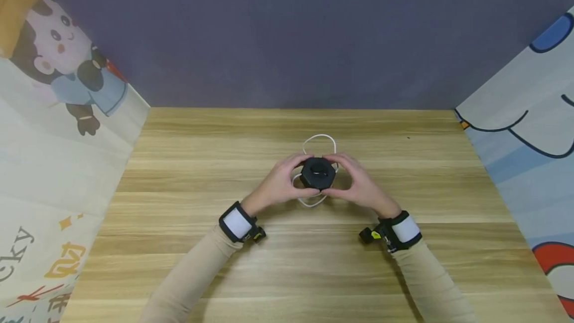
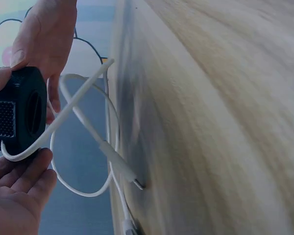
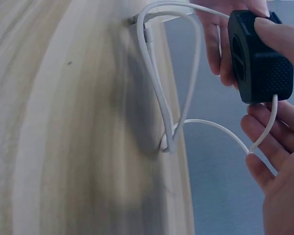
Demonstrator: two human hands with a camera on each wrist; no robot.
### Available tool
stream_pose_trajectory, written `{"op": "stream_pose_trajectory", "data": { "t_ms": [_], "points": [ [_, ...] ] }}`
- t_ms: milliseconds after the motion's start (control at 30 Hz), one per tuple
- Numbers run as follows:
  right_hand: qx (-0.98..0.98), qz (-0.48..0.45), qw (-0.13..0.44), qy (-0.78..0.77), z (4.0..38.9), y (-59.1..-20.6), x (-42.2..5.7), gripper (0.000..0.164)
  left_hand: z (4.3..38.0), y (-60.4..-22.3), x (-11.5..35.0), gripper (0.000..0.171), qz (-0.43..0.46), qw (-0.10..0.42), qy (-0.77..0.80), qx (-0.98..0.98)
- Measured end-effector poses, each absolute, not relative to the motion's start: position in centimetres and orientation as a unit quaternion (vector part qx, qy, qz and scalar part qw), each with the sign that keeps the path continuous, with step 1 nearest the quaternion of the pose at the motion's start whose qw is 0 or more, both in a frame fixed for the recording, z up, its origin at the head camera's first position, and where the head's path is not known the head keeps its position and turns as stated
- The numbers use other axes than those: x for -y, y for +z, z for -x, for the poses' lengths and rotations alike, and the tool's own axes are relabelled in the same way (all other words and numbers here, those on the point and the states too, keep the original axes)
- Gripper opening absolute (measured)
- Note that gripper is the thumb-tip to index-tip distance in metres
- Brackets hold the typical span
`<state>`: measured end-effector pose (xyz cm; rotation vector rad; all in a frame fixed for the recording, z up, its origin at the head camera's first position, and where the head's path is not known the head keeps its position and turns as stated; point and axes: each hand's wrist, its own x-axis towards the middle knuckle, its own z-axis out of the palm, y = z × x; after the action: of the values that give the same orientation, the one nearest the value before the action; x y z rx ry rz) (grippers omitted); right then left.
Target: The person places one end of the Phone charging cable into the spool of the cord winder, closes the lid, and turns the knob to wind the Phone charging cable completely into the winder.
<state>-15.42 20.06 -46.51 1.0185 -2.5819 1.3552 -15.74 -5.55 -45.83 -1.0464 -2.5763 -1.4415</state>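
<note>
Both hands hold a black hexagonal case (image 1: 317, 173) above the wooden table, one at each side. My left hand (image 1: 284, 181) grips its left side between thumb and fingers; my right hand (image 1: 358, 183) grips the right side the same way. White cable (image 3: 191, 73) comes out of the case on two sides and hangs in loose loops. In the left wrist view, a metal-tipped cable plug (image 2: 138, 183) dangles close to the tabletop. The case has a dotted, textured side and a round slotted part on its underside.
The wooden table (image 1: 314, 273) extends around the hands. A dark blue-grey surface (image 1: 296, 39) lies beyond its far edge. Printed cartoon sheets border it on the left (image 1: 67, 163) and right (image 1: 529, 163).
</note>
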Motion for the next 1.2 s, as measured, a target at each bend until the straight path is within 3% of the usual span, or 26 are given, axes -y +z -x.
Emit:
{"op": "stream_pose_trajectory", "data": {
  "t_ms": [1200],
  "points": [
    [0.888,-0.338,0.033,0.311,15.5,-48.8,-19.7,0.077,15.8,-47.7,5.4,0.079,0.313,-0.064,-0.370,0.873]
  ]
}}
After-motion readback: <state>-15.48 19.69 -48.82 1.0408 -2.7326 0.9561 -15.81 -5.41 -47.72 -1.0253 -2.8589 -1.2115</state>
